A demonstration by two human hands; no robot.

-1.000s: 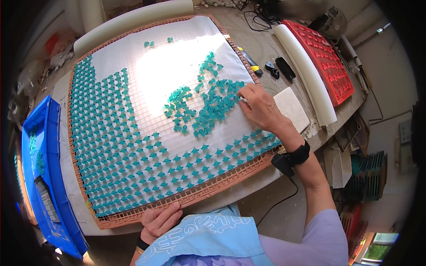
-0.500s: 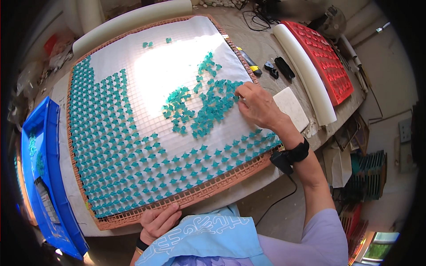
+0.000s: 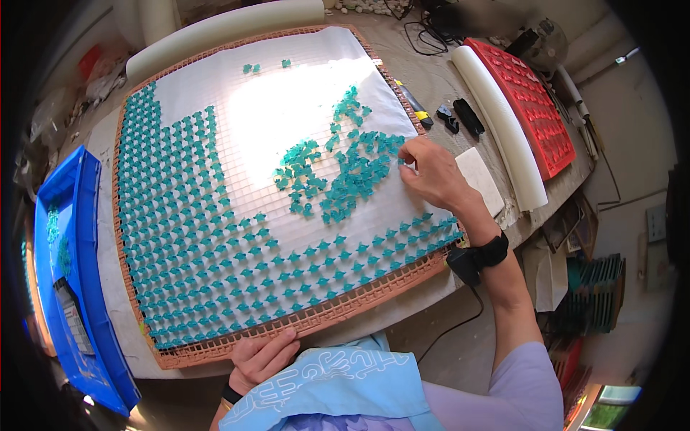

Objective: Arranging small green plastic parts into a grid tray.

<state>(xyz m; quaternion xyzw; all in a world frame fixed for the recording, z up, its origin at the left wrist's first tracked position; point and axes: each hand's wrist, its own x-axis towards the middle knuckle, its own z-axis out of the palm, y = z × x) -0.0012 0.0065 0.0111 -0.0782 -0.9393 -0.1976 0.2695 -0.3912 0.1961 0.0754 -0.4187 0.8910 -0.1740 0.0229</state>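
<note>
Head view: 2 hands [image 3: 433, 174], 1 grid tray [image 3: 316, 322].

A grey, dusty workbench [image 3: 431, 79] carries a big brown grid tray [image 3: 338, 310] in the middle. A blue plastic bin [image 3: 93, 316] lies at its left edge. To the right lie a white foam roll [image 3: 503, 129], a red mould tray [image 3: 532, 100], a white pad [image 3: 480, 176] and small black tools [image 3: 467, 115]. Another white roll [image 3: 230, 25] lies along the far side.

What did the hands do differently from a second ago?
The right hand slid a little to the left along the loose pile of teal pieces, fingertips pinching at its edge. The left hand stayed on the near rim of the grid tray. The set rows of pieces look unchanged.
</note>
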